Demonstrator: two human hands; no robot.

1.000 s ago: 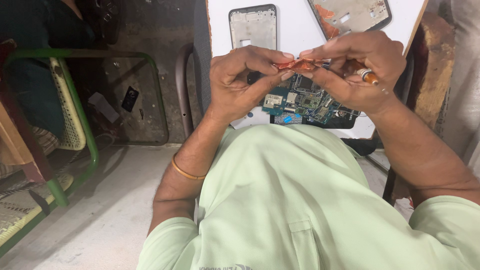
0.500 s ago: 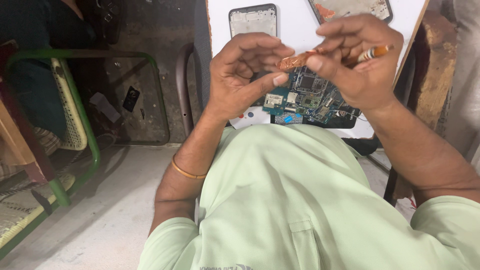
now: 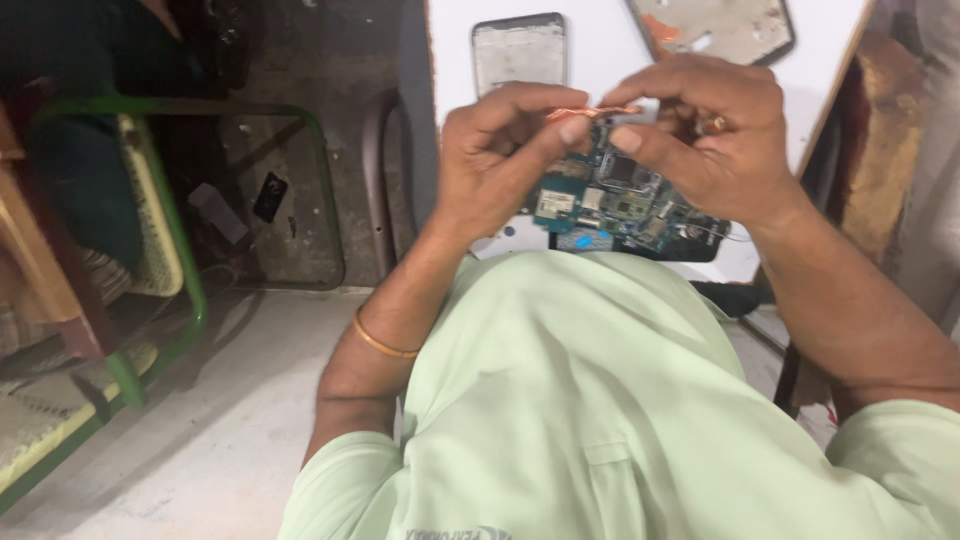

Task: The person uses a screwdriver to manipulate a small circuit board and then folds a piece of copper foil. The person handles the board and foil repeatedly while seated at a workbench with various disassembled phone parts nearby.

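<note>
Both hands are pinched shut on a thin copper strip (image 3: 592,112), left hand (image 3: 495,160) and right hand (image 3: 705,140) at its ends, above the phone board (image 3: 620,205) at the tabletop's (image 3: 600,50) near edge. It looks light, floppy and easily creased, best held by its ends.

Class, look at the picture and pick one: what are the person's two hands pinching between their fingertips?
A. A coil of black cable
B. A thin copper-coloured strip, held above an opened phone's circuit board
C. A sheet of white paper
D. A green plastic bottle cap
B: the left hand and right hand meet at a thin copper-coloured strip, just above the blue-green circuit board.
</note>
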